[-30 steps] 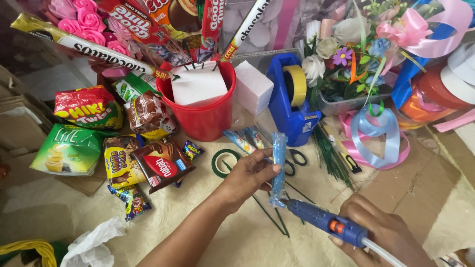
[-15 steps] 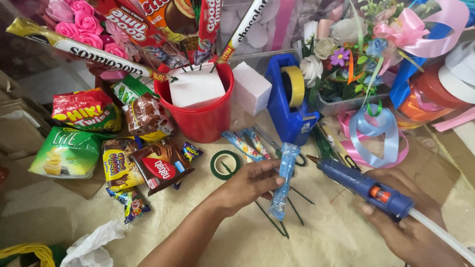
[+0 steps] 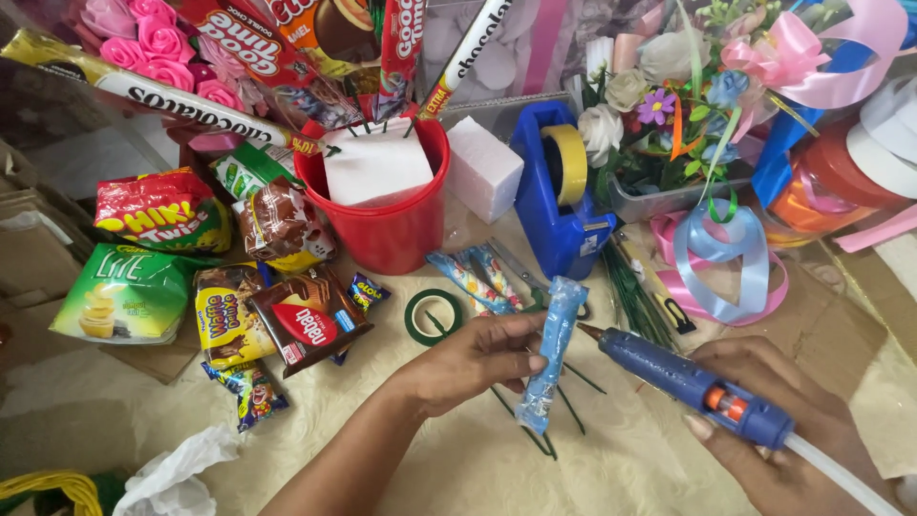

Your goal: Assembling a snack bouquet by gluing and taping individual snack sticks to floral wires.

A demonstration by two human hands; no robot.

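Since half a second ago the blue glue gun [image 3: 690, 385] has swung down and inward, so its brown nozzle now points left at the long blue candy packet [image 3: 551, 352] and sits just beside it, not quite touching. The right hand [image 3: 778, 430] is wrapped around the gun's rear, fingers closed under the body by the orange trigger, with a white glue stick running out behind toward the lower right. The left hand [image 3: 478, 361] pinches the packet between thumb and fingertips near its middle, holding it nearly upright over some thin green wire stems [image 3: 564, 411] on the cream cloth. Taking the red bucket [image 3: 392, 215] as landmark: the packet is below and to the right of it, the green tape roll [image 3: 432, 316] lies directly below it, the white foam block [image 3: 484, 168] stands just right of it, the blue tape dispenser [image 3: 559, 191] farther right, and the snack packets [image 3: 229, 287] lie to its left.
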